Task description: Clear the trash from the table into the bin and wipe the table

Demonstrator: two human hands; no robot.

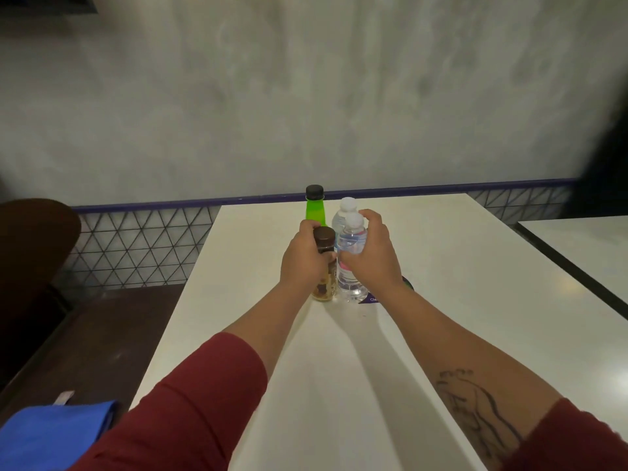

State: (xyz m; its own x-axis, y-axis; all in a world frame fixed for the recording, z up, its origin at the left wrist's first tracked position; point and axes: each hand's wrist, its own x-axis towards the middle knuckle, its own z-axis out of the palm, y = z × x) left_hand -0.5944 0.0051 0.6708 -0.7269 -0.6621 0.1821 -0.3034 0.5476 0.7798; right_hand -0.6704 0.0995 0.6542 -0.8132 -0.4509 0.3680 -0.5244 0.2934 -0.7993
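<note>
Two grasps on desk (339,368) | left fingers (307,230) clenched round brown-capped bottle (324,236) | right fingers (371,216) round water bottle (351,243) | risk: green bottle (314,209), just behind left fingers, may topple if knocked on lifting.

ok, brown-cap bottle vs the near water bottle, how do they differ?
The brown-cap bottle has a brown cap and tan body; the near water bottle has a white cap and clear body. The left hand grips the brown-cap bottle; the right hand grips the near water bottle. Both upright, capped, side by side on the white table.
</note>
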